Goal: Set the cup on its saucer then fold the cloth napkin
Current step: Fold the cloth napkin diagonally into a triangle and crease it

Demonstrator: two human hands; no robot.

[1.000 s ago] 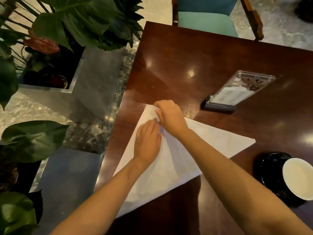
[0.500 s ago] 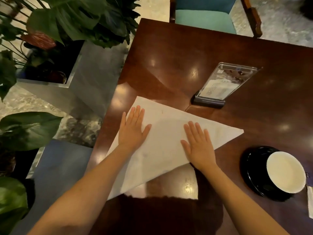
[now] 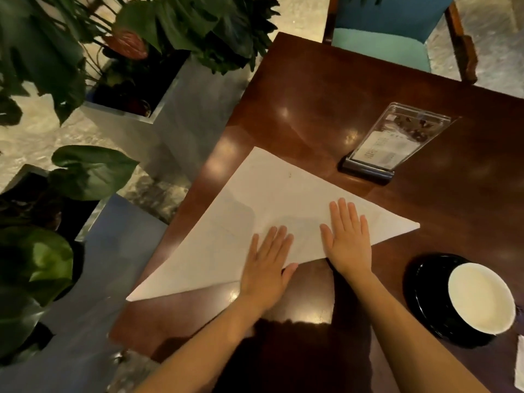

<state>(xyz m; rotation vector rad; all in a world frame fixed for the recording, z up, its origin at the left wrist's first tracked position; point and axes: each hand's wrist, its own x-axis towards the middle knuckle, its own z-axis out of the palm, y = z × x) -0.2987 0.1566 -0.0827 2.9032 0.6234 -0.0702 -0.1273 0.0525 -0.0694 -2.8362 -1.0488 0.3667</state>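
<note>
Near the left edge of the table point(image 3: 326, 95), the white cloth napkin point(image 3: 269, 205) lay flat, folded into a triangle, with its long edge facing the person and one tip reaching the table's left edge. Both hands rested palm down along that long edge, near its middle and just beside each other without touching. The left hand point(image 3: 266, 268) lay with fingers straight and slightly apart on the cloth, its thumb at the fold and its heel over bare wood. The right hand point(image 3: 347, 242) likewise pressed flat, fingers straight and a little spread, thumb out to the side. Toward the table's near right part, well apart from the napkin, the white cup point(image 3: 480, 297) stood on the black saucer point(image 3: 425, 293), set off-centre toward the saucer's right side. A clear card holder point(image 3: 394, 140) stood on a dark base beyond the napkin's right tip. A teal chair point(image 3: 382, 43) stood at the far edge, and leafy plants point(image 3: 175, 26) in planters stood on the floor to the left.
</note>
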